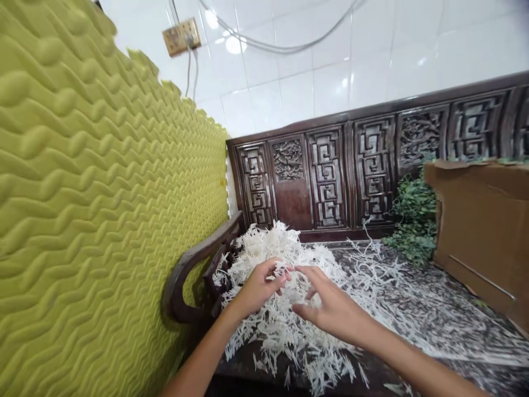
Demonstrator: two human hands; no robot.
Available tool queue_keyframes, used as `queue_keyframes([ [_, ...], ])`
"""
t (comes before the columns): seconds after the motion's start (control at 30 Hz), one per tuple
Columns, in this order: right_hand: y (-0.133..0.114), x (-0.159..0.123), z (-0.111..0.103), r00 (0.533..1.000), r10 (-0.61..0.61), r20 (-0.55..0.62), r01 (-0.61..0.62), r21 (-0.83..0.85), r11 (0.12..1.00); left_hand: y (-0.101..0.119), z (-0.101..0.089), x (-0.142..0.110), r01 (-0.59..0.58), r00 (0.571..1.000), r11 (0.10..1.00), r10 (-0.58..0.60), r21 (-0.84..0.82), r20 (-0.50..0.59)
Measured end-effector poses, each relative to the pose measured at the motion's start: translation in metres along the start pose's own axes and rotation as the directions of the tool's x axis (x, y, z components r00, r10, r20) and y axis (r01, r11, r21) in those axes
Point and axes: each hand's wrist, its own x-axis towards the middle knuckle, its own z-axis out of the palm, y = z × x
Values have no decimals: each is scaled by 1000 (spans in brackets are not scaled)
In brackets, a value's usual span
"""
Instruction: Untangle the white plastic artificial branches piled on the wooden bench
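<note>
White glazed wall tiles (314, 71) rise behind a dark carved wooden bench, with a wall socket plate (182, 36) and loose grey cables (281, 38) at the upper left. A yellow-green foam panel (103, 204) with a wavy relief stands along the left side, close beside the bench's curved armrest (185, 281). The bench's fretwork backrest (326, 176) runs across the view, and a sheet of brown cardboard (479, 231) leans at the right with green leafy sprigs (413, 220) tucked between it and the backrest. On the dark mottled stone seat (446, 292) lies a heap of white shredded strips (268, 325), piled near the armrest, with loose strands scattered thinly rightward across the seat. The left hand (260, 289) sits on top of the heap, its fingers bunched together and pinching a few strands at the tips. The right hand (334, 309) is just beside it with fingers spread and curved, thumb held apart, its fingertips (309, 275) at the heap without a visible pinch. The two hands nearly meet above the middle of the pile.
</note>
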Motion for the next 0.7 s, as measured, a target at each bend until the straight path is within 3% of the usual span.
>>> queue_keyframes([
  [0.17,-9,28,-1,980,-196,22,191,146,971,-7,9,4,-85,986,996,82,-17,-144],
  [0.27,0,30,2,975,-220,-42,224,176,959,-9,9,5,-98,974,994,85,-53,-208],
  [0.4,18,18,1,982,-166,-86,177,142,974,-2,7,2,-65,982,996,54,-53,-183],
  [0.6,29,12,-12,993,-114,-32,118,387,915,1,15,3,4,993,992,12,129,-121],
  [0.7,27,9,-11,994,-101,-37,107,347,932,0,20,5,13,995,993,0,119,-103],
])
